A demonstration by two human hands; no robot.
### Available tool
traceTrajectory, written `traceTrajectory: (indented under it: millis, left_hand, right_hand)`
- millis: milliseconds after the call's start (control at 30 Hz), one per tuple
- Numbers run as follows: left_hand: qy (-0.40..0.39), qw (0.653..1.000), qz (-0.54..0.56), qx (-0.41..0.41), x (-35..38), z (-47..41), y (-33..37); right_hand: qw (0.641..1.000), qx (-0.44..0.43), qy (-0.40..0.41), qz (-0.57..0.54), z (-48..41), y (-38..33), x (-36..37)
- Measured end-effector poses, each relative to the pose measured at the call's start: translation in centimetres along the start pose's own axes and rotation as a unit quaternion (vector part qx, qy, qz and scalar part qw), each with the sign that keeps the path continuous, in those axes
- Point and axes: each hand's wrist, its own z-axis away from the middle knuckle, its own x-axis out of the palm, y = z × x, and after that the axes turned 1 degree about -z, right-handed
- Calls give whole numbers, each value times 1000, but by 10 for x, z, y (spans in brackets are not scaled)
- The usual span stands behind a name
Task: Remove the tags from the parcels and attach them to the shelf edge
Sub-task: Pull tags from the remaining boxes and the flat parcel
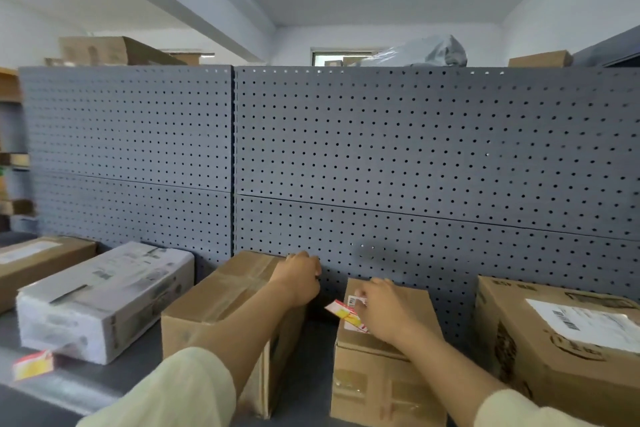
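Note:
My left hand [298, 277] grips the far top corner of a long taped cardboard parcel [221, 305] lying on the grey shelf. My right hand [382, 305] pinches a red, white and yellow tag [343, 311] on the top left edge of a smaller cardboard parcel [377, 378]; the tag's left end sticks out past the box. Another red and yellow tag [33, 364] sits at the shelf's front edge [52, 388], low on the left.
A white plastic-wrapped parcel [104, 298] and a flat brown box [38, 263] lie to the left. A big carton with a white shipping label [568, 340] stands on the right. A grey pegboard wall [381, 156] backs the shelf, with boxes on top.

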Motion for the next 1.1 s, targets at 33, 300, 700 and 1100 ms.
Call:
traceTrajectory:
  millis: [33, 300, 700, 1100]
  left_hand:
    - [-7, 1000, 1, 12, 1, -2, -5]
    - [-52, 996, 25, 72, 9, -5, -18]
    - [-61, 992, 36, 100, 12, 1, -8]
    - [-34, 977, 75, 197, 21, 2, 109]
  right_hand:
    - [999, 26, -21, -4, -3, -5, 2]
    - [976, 152, -154, -29, -18, -17, 8]
    - [986, 146, -57, -64, -16, -26, 1]
    - [974, 216, 65, -28, 52, 24, -68]
